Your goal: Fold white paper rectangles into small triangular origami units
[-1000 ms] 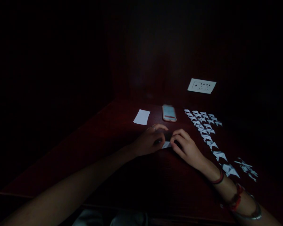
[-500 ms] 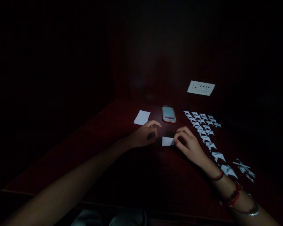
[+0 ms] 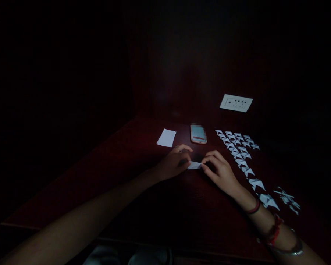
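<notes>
A small folded piece of white paper (image 3: 194,165) is held between my two hands, just above or on the dark red table (image 3: 160,206). My left hand (image 3: 175,162), with a ring on one finger, pinches its left end between thumb and finger. At the other end, the thumb and fingertips of my right hand (image 3: 219,171) close on the paper's right edge. Beyond my left hand lies a short stack of white paper sheets (image 3: 167,137). Rows of folded white paper shapes (image 3: 240,162) stretch along the table to the right of my right hand.
A phone (image 3: 198,133) with its screen lit lies behind my hands. Thin white paper scraps (image 3: 287,198) are heaped at the right, by my right forearm. A white socket plate (image 3: 236,103) is on the dark wall. The surroundings are very dim.
My left hand let go of the paper and drew back left, then came back to grip its left end. The paper now looks narrower than half a second ago. My right hand stayed on it.
</notes>
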### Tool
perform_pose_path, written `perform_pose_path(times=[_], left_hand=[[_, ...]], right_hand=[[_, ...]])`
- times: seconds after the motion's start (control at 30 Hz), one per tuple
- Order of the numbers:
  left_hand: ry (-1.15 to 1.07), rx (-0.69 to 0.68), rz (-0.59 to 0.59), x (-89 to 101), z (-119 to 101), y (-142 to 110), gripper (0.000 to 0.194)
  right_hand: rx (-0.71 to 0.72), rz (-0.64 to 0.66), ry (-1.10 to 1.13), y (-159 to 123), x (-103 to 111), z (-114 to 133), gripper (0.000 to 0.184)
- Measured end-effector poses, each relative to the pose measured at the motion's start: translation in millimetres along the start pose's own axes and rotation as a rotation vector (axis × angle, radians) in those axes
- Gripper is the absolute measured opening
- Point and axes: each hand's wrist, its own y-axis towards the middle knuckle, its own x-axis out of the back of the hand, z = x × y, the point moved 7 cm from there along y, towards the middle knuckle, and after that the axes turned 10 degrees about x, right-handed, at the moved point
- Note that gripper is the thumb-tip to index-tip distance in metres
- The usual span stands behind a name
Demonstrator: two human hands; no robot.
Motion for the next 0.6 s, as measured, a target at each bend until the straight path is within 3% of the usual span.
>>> perform_pose_path(times=[0.23, 0.6], left_hand=[[0.104, -0.075, 0.022, -4.8, -15, -4, 0.009], [0.105, -0.098, 0.012, 2.2, -26, -5, 0.009]], right_hand=[[0.038, 0.099, -0.023, 1, -11, 7, 0.010], [0.040, 0.088, 0.070, 6, -5, 12, 0.006]])
